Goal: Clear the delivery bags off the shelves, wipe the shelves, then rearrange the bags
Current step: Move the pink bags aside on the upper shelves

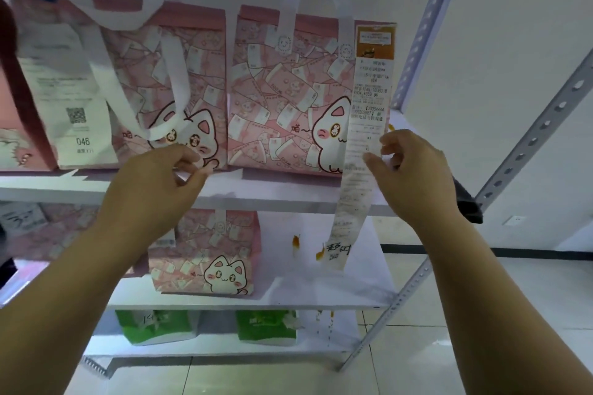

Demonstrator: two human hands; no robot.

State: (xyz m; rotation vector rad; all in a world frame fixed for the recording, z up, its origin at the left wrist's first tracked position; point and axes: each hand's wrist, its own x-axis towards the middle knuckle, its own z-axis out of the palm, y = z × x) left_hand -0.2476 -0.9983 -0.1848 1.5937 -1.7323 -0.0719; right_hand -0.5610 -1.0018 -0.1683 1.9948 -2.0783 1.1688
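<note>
The left hand [160, 183] had its fingers and thumb curled close together at the bottom front edge of a pink cat bag [179, 74] — whether they pinched it or only touched it could not be told. The right hand [414, 176] was loosely curled, fingertips at the edge of a long receipt [369, 99] hanging from the neighbouring pink bag [282, 99] — no hold could be made out. Both bags stood upright, side by side, on the upper shelf [288, 196]. Another pink bag [208, 253] stood one shelf down, with green bags [154, 324] lower still.
</note>
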